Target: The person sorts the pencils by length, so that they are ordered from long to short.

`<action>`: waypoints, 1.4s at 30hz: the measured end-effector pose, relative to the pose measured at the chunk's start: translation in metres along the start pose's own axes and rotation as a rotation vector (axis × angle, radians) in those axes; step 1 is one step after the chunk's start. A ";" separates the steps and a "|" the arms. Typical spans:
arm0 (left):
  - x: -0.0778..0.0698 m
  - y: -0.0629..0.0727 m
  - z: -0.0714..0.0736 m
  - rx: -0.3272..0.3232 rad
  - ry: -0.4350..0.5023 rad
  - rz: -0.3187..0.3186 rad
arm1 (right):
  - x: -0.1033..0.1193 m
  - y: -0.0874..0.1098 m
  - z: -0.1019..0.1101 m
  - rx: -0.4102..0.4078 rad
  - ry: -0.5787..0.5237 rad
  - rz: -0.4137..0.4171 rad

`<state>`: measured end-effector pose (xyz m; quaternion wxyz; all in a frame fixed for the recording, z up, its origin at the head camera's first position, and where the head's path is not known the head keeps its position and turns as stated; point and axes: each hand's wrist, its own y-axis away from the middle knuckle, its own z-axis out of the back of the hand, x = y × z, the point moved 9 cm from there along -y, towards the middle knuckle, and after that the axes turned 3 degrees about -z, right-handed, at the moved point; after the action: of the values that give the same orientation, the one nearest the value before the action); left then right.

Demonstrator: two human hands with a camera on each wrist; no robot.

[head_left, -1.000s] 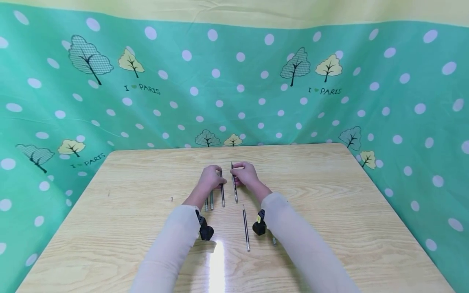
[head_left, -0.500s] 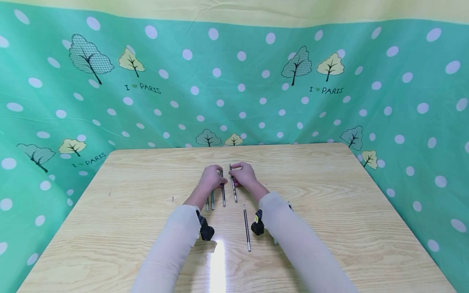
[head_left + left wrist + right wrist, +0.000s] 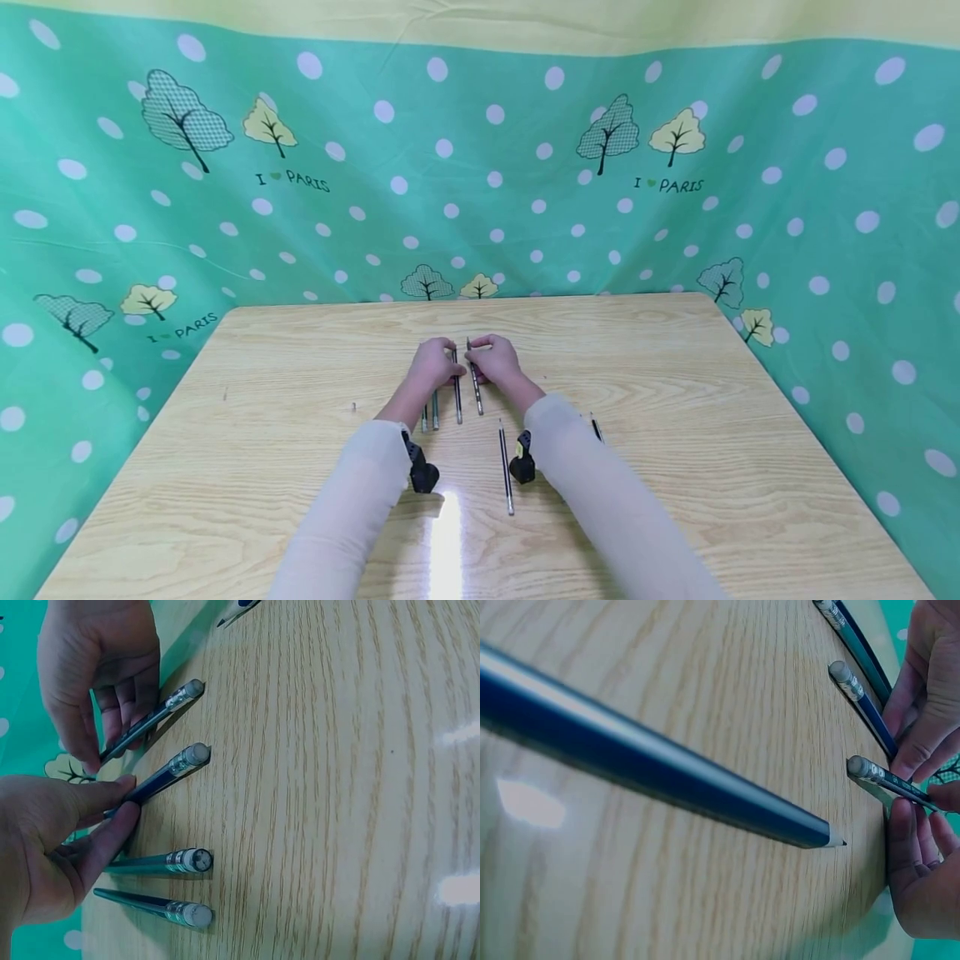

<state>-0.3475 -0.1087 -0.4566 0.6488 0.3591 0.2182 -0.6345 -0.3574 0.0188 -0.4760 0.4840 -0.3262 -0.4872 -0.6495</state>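
My left hand (image 3: 433, 365) pinches a dark blue pencil (image 3: 169, 774) between thumb and finger; its eraser end lies toward me. Beside it my right hand (image 3: 495, 360) pinches another dark, patterned pencil (image 3: 889, 778), slightly slanted, its tip pointing away from me. A narrow gap parts these two pencils in the head view. To the left, partly hidden by my left hand, a green pencil (image 3: 150, 864) and a darker green pencil (image 3: 150, 902) lie side by side with erasers toward me.
A dark blue pencil (image 3: 506, 467) lies nearer me on the wooden table (image 3: 300, 500). Another pencil (image 3: 596, 427) shows partly from under my right sleeve. A small scrap (image 3: 354, 407) lies to the left. A green dotted curtain (image 3: 480, 167) stands behind the table.
My right hand has moved slightly left with its pencil, closing the gap to the left hand's pencil. The left hand stays put. More of the pencil by the right sleeve shows.
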 end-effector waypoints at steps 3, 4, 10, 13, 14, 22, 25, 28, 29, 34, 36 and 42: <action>-0.001 0.000 -0.001 0.002 0.005 -0.004 | 0.000 0.000 -0.001 0.004 0.002 -0.004; -0.001 0.000 -0.001 0.003 0.001 -0.005 | 0.000 0.000 -0.001 0.003 0.005 -0.004; 0.000 -0.002 -0.002 0.005 -0.016 0.005 | 0.002 -0.001 -0.001 -0.009 0.063 -0.016; -0.001 -0.002 -0.001 0.005 -0.014 0.004 | 0.002 -0.003 -0.001 -0.014 0.091 -0.010; -0.001 -0.002 -0.001 0.002 -0.026 0.001 | 0.002 -0.002 -0.001 -0.018 0.100 -0.001; -0.002 0.001 0.000 -0.003 -0.029 -0.008 | 0.006 0.003 -0.002 -0.024 0.135 0.049; -0.001 0.000 -0.001 0.002 -0.001 0.002 | 0.005 0.002 -0.003 -0.022 0.144 0.042; 0.001 -0.001 -0.001 0.003 0.006 0.008 | 0.005 0.002 -0.003 -0.017 0.148 0.031; 0.001 -0.001 -0.001 0.002 0.008 0.010 | 0.006 0.004 -0.003 -0.017 0.153 0.033; 0.002 0.001 -0.001 0.005 0.010 0.017 | 0.009 0.008 -0.004 0.004 0.161 0.047; 0.002 0.001 0.000 0.002 -0.003 0.016 | 0.010 0.008 -0.004 0.013 0.157 0.059; 0.001 0.000 0.000 -0.003 -0.063 0.006 | 0.010 0.006 0.000 0.014 0.154 0.083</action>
<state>-0.3475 -0.1098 -0.4575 0.6577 0.3386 0.1973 -0.6432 -0.3546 0.0157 -0.4650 0.5489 -0.2917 -0.4390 -0.6488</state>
